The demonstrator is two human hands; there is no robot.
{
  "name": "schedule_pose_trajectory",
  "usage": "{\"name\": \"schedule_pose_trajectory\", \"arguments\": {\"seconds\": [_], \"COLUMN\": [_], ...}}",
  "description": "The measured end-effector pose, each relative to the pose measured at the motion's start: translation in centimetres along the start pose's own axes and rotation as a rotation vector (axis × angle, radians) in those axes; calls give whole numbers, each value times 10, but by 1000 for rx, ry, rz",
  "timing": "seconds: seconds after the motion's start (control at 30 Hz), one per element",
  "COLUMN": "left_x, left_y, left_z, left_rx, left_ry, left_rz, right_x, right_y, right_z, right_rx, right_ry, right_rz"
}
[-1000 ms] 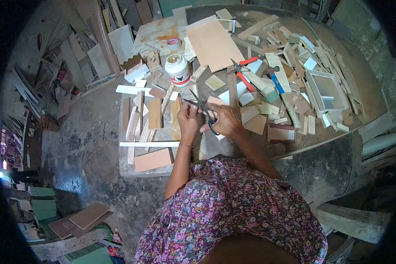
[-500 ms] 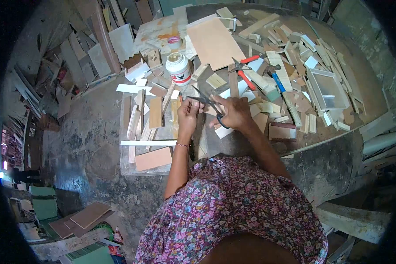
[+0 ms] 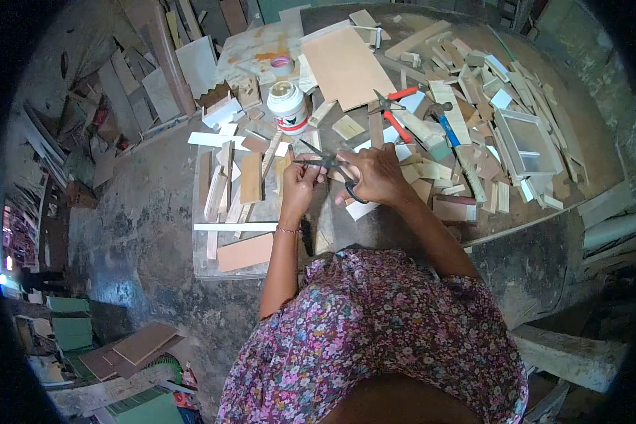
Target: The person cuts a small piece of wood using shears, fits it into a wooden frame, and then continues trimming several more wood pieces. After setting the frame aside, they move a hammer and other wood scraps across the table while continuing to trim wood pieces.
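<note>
A pair of dark-handled scissors point(image 3: 326, 162) is in my right hand point(image 3: 381, 177), its blades parted and pointing to the upper left above the table. My left hand point(image 3: 299, 191) is closed in a pinch just under the blades, with its fingertips near the lower blade. Whatever those fingers hold is too small to make out. Beyond the hands stands an uncapped white jar point(image 3: 287, 109) with a red label. A plain wood block point(image 3: 251, 178) lies left of my left hand.
Red-handled pliers point(image 3: 393, 116) and a blue-handled hammer point(image 3: 446, 127) lie to the right. A large tan board point(image 3: 346, 67) lies at the back, near a tape roll point(image 3: 282, 66). Wood offcuts and a shallow clear-faced box point(image 3: 526, 145) crowd the right side.
The scissors and my left hand have shifted slightly left. The blades stay parted, and my right hand keeps its hold on the scissors.
</note>
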State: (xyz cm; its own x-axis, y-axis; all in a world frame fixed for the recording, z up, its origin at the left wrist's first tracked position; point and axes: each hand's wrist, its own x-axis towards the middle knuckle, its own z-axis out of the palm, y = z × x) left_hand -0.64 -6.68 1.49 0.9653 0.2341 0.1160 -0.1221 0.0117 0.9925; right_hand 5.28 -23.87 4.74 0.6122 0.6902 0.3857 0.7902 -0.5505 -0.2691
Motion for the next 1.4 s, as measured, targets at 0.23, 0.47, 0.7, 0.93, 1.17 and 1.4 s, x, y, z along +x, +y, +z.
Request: {"name": "schedule_pose_trajectory", "arguments": {"seconds": [0.23, 0.47, 0.7, 0.93, 1.17, 1.4], "left_x": [-2, 1, 8, -5, -8, -6], "left_y": [-5, -5, -10, 3, 10, 3], "left_z": [2, 7, 3, -21, -54, -77], "left_rx": [-63, -122, -55, -153, -173, -196], "left_ry": [64, 31, -23, 0, 95, 122], "left_rz": [-8, -23, -18, -21, 24, 21], "right_x": [-4, -15, -12, 3, 34, 64], "right_y": [3, 4, -4, -19, -46, -70], "right_z": [10, 14, 10, 47, 52, 58], "right_rx": [-32, -15, -56, 300, 1189, 1407], "right_ry": [-30, 3, -125, 50, 28, 35], "right_rz": [22, 48, 183, 253, 507, 415]}}
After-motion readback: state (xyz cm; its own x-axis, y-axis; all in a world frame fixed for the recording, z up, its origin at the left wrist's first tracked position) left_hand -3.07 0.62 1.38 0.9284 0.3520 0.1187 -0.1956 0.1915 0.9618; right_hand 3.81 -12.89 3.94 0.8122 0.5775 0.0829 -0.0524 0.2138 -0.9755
